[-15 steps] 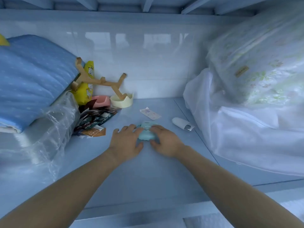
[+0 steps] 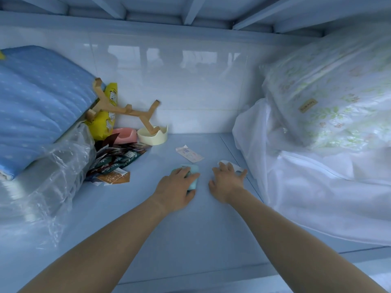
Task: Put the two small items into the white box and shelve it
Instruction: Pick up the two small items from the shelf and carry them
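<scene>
Half a second ago both hands sat on the small pale-teal flat plastic case (image 2: 193,180); now only the left hand (image 2: 177,188) covers it on the blue shelf (image 2: 190,240), grip curled over it. The right hand (image 2: 226,182) has shifted right, fingers closing onto the small white oblong device (image 2: 238,167). No white box is visible; judged, both items are being collected.

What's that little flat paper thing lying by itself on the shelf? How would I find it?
Start at the cream crown-shaped bowl by the back wall. Look right and nearer, just beyond the two hands: the flat white packet lies alone on the blue shelf, untouched, with faint pink and blue print.
</scene>
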`<state>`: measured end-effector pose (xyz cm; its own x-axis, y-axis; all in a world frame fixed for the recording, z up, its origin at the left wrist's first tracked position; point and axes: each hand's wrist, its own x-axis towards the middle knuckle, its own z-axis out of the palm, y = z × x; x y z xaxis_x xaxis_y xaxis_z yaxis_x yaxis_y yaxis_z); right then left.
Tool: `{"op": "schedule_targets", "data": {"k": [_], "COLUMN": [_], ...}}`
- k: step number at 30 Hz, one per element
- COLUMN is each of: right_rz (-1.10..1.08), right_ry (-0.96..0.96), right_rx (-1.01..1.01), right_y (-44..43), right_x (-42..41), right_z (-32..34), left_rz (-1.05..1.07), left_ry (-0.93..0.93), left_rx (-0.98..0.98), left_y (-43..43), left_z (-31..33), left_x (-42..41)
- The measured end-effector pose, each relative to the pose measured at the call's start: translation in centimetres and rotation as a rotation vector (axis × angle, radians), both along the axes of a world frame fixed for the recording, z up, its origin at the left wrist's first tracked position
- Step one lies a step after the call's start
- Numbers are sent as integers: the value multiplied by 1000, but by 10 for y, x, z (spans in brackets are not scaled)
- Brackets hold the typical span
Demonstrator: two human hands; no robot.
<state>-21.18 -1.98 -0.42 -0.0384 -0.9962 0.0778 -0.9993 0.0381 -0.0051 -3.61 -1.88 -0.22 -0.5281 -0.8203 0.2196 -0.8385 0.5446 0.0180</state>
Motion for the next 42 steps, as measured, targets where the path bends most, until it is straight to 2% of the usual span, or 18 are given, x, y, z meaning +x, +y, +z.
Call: {"op": "schedule_targets", "data": {"k": [6,11,15,22,28,32,37,42], "right_rz": [19,26,-42,212,406,359,229,195], "right_ry": [-48,-109,-121,-172,-415,-579,-521,-450], "right_rx": [0,-123,-38,-135,-252,-240,-185,-116], "right_y": [-1,-3,-1,19,27,8,-21,-42], "right_x": [6,3,6,27,50,51,36,26], "right_z": [-5,-1,-1,1,0,9,9,7], "left_rz": [59,87,123,156,185,182,181,156], "left_ry": [31,52,101,79,75,62,90,133], "left_rx": [33,25,37,19,9,11,-14,-67], "left_y": [4,3,0,-2,1,7,10,6], "left_z": [2,0,-1,3,8,10,16,29], "left_x": [4,15,16,24,53,63,67,67]}}
